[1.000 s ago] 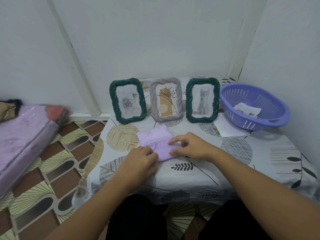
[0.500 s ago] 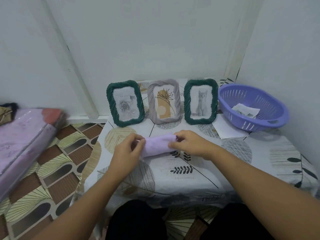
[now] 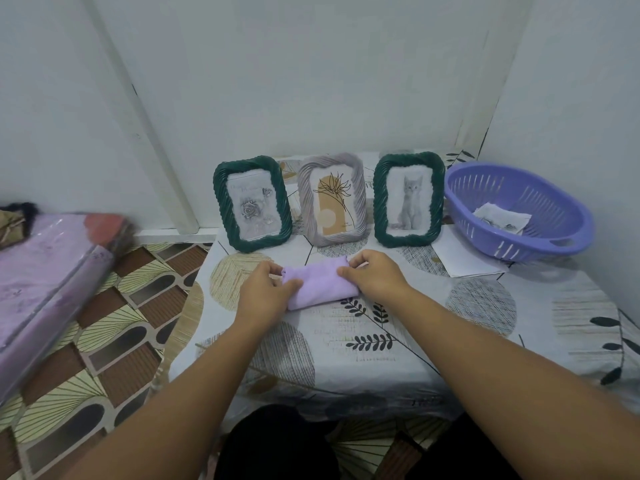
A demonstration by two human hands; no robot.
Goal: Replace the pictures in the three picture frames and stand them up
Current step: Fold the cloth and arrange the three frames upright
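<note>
Both hands, left hand (image 3: 268,289) and right hand (image 3: 372,277), pinch the ends of the folded purple cloth (image 3: 320,284) | three frames (image 3: 331,199) stand upright just behind | risk: a forward swipe could topple them.

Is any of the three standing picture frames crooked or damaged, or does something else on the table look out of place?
Nothing stands out. The left dark green frame, the middle grey frame and the right dark green frame all stand upright in a row. Both hands hold a folded lilac cloth; loose white paper lies beside the purple basket.
</note>
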